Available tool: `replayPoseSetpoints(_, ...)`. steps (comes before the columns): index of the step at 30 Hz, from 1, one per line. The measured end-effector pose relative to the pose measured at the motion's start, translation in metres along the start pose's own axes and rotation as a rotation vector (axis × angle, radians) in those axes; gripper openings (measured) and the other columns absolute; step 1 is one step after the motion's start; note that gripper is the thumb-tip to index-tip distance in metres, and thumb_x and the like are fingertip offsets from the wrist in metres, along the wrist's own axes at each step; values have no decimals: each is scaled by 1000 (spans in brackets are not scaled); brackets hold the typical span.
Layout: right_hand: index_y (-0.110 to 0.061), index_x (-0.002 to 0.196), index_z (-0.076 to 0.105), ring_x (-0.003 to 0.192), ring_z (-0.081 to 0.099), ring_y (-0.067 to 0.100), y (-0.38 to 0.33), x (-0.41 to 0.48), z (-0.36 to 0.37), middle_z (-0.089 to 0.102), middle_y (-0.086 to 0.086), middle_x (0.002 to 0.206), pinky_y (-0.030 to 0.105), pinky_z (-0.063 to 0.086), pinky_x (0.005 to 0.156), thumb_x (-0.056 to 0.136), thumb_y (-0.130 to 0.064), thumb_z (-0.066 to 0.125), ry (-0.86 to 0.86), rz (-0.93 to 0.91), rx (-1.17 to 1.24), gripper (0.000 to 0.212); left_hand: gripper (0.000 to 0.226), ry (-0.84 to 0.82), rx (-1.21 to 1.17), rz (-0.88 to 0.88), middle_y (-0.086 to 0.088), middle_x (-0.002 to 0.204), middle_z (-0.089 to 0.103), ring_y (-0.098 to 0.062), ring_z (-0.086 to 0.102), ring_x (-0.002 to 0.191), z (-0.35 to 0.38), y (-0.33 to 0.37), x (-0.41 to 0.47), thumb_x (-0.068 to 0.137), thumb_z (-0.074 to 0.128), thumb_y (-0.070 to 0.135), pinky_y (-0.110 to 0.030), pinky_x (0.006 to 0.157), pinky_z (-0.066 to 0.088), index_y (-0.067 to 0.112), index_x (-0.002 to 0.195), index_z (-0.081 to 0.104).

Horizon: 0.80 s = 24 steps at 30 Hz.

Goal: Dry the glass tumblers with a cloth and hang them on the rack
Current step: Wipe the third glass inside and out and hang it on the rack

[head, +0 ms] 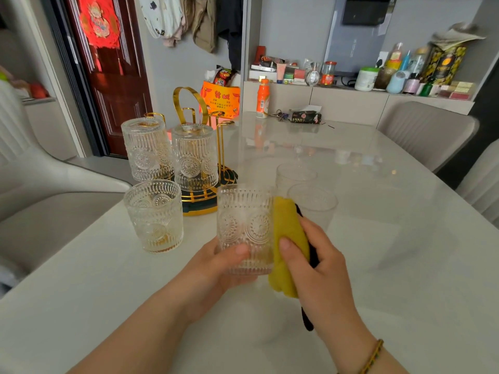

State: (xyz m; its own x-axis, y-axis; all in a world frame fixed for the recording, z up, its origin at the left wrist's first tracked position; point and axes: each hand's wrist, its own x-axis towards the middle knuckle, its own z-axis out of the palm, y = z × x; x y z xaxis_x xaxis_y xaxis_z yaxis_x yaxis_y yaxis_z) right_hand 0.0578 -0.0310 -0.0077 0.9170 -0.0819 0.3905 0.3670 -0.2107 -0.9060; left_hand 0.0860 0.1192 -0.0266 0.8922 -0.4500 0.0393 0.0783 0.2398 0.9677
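My left hand (216, 261) grips an embossed glass tumbler (244, 225) by its base, upright above the table. My right hand (316, 263) holds a yellow cloth (287, 233) against the tumbler's right side. Two tumblers (147, 148) (195, 157) hang upside down on the gold rack (189, 103) at the table's left. Another tumbler (154, 215) stands upright in front of the rack. Two more tumblers (313, 203) (294, 174) stand behind the cloth, partly hidden.
The white table (378, 238) reaches to a far ledge crowded with bottles and jars. An orange bottle (262, 98) and a tissue pack (305, 117) lie at the table's far side. Chairs stand at the left (40, 184) and right (426, 130).
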Motion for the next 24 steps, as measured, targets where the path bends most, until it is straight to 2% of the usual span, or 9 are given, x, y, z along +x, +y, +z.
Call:
replayPoseSetpoints(3, -55, 100, 56, 111, 42, -14, 3, -7, 11, 43, -31, 119, 1, 33, 89, 68, -35, 58, -58, -153, -127, 38, 91, 93, -142, 28, -4, 100, 72, -19, 68, 91, -5, 1, 2, 32, 85, 55, -32, 79, 57, 13, 109, 61)
replayPoseSetpoints(5, -54, 112, 49, 117, 40, -6, 5, -11, 16, 36, -33, 126, 4, 30, 95, 71, -37, 52, -85, -287, -237, 45, 81, 94, -142, 61, -3, 104, 71, -18, 67, 95, -5, 5, 1, 38, 85, 51, -28, 75, 56, 16, 108, 64)
replayPoseSetpoints(7, -48, 112, 45, 117, 40, -1, 7, -9, 14, 33, -33, 125, 9, 31, 99, 73, -28, 50, -54, -420, -312, 44, 71, 49, -84, 98, -2, 110, 69, -18, 65, 102, -1, 8, 0, 48, 81, 47, -27, 78, 54, 19, 111, 63)
replayPoseSetpoints(9, -44, 112, 46, 117, 40, -1, 5, -5, 7, 34, -31, 124, 9, 30, 99, 74, -24, 50, 42, -496, -330, 44, 75, -35, -74, 107, -2, 107, 70, -17, 66, 100, 5, 7, -2, 50, 83, 47, -25, 77, 53, 15, 114, 59)
replayPoseSetpoints(12, -46, 112, 55, 115, 38, -16, -2, -3, 0, 39, -33, 124, -1, 29, 92, 72, -31, 50, 190, -357, -151, 43, 91, -111, -44, 57, -8, 110, 69, -22, 64, 103, 10, 4, -3, 50, 83, 49, -25, 81, 51, 6, 123, 50)
replayPoseSetpoints(14, -50, 96, 59, 107, 41, -22, -2, -2, 0, 44, -29, 119, -4, 32, 84, 69, -35, 57, 203, -203, -8, 31, 92, -104, -62, 50, -9, 111, 68, -23, 64, 103, 10, 3, -3, 47, 84, 49, -25, 80, 51, 6, 122, 51)
replayPoseSetpoints(18, -50, 89, 53, 100, 51, -11, 4, -4, 6, 56, -24, 110, 7, 43, 84, 66, -31, 55, 63, 0, 17, 30, 89, -34, -180, 65, -10, 112, 68, -23, 65, 102, 3, 4, -2, 45, 84, 50, -27, 78, 53, 7, 118, 56)
replayPoseSetpoints(21, -43, 90, 61, 105, 47, -11, 4, -9, 14, 47, -30, 115, 0, 34, 85, 67, -34, 57, 49, -186, -147, 25, 91, 14, -136, 47, -8, 111, 69, -21, 65, 102, 0, 4, -1, 46, 82, 54, -27, 78, 53, 8, 119, 55)
replayPoseSetpoints(24, -36, 107, 54, 110, 43, -3, 9, -8, 11, 38, -31, 116, 3, 30, 94, 70, -29, 51, 83, -406, -329, 37, 89, 4, -105, 41, -8, 111, 68, -23, 65, 102, 1, 2, 0, 48, 81, 53, -28, 78, 53, 8, 120, 55)
